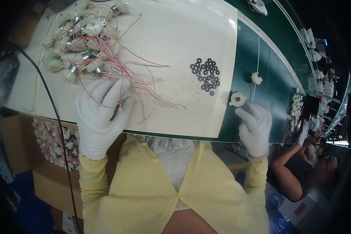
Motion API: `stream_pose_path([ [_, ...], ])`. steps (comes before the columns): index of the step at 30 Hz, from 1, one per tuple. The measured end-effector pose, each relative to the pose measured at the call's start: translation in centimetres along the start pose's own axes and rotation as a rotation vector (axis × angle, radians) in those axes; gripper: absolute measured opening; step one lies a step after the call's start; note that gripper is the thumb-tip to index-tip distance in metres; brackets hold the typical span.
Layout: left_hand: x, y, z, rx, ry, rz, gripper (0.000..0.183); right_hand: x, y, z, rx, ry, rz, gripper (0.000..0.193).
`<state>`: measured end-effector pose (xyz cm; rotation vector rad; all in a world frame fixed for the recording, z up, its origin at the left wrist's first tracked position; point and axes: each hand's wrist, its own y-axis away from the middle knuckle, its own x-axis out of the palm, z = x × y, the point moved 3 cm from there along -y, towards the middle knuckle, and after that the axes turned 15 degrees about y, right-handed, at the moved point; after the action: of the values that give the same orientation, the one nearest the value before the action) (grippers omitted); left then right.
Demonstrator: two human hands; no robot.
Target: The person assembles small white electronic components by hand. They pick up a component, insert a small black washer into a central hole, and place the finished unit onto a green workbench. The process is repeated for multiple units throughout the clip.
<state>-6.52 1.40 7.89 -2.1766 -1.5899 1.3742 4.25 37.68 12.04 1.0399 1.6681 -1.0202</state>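
Observation:
My left hand (101,105), in a white glove, is at the near edge of a pile of small motors (78,45) with cream plastic ends and silvery bodies. Its fingers are pinched around the bundle of thin red and white wires (115,64) running from them. At the right, my gloved right hand (256,126) grips a small motor (237,99) with a round cream face and a dark centre, its fingertips at the near rim. The motor is over the green belt; whether it touches the belt I cannot tell.
Several small dark rings (205,72) lie grouped on the white tabletop (175,35). Farther along the green belt (275,62) stands another motor (256,78). A cardboard box of wired parts (56,142) sits below the left edge, crossed by a black cable (52,99). A co-worker (292,171) is at right.

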Motion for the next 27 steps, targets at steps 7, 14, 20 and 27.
stream_pose_path([
  [7,-0.1,1.2,0.0,0.007,-0.065,-0.055,0.065,-0.6,-2.8,2.8,0.384,-0.037,-0.203,0.034],
  [14,-0.5,1.9,-0.7,0.038,-0.036,-0.057,0.062,3.1,-2.9,0.0,0.316,0.111,-0.221,0.023],
  [20,-0.1,2.0,-3.0,-0.205,0.344,-0.045,0.043,-2.0,-5.0,4.4,0.488,-0.459,-0.262,0.031],
  [27,0.4,1.7,-5.8,-0.409,0.984,0.129,0.031,-4.7,-11.5,13.2,-0.301,-0.646,-0.315,0.050],
])
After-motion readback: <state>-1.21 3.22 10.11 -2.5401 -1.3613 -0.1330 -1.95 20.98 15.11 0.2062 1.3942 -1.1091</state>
